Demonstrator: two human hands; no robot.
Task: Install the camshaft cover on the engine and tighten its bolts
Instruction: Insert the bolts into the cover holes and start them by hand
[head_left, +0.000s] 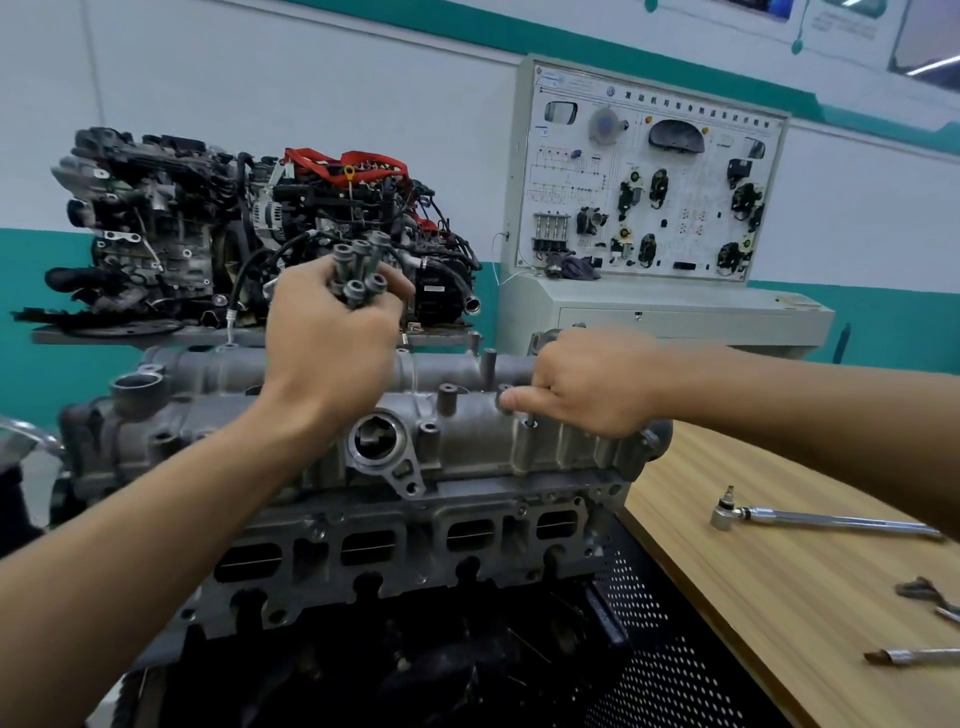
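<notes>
**A:** Head view, entry one. Where does the cover sit?

**B:** The camshaft cover (467, 441) lies along the top of the engine (415, 525). It is grey cast metal with a dull, grainy surface. Short round bosses stand upright along it, and there is a round machined opening near its middle. Below it the head shows four rectangular ports with rounded corners, then darker metal.

**A:** Left hand?

**B:** The left hand (332, 332) is raised above the cover's far edge and does not touch it. It grips a bundle of bolts (358, 270), which are grey with cylindrical socket heads pointing up and outward.

**A:** Right hand?

**B:** The right hand (587, 384) rests on the cover toward its right end, with the fingers curled down over the front face. It pinches a single bolt (530, 422); only a short piece of the bolt shows at a boss under the index finger. The thumb lies flat and points left against a neighbouring boss.

**A:** Edges and room?

**B:** The stretch of cover between the two hands is uncovered. A black perforated panel (675, 649) stands just right of the engine. The wood-grain worktop (779, 597) meets that panel along a straight diagonal edge. A chrome ratchet (831, 519) lies on the worktop, well apart from the cover. Its head is on the left and its handle runs under the right forearm. Two smaller tools (919, 590) lie at the frame's right edge, too cut off to identify.

**A:** Background?

**B:** A second engine (208, 223), dark with red parts, sits on a shelf behind. A grey training board (649, 176) stands against the white-and-teal wall.
</notes>
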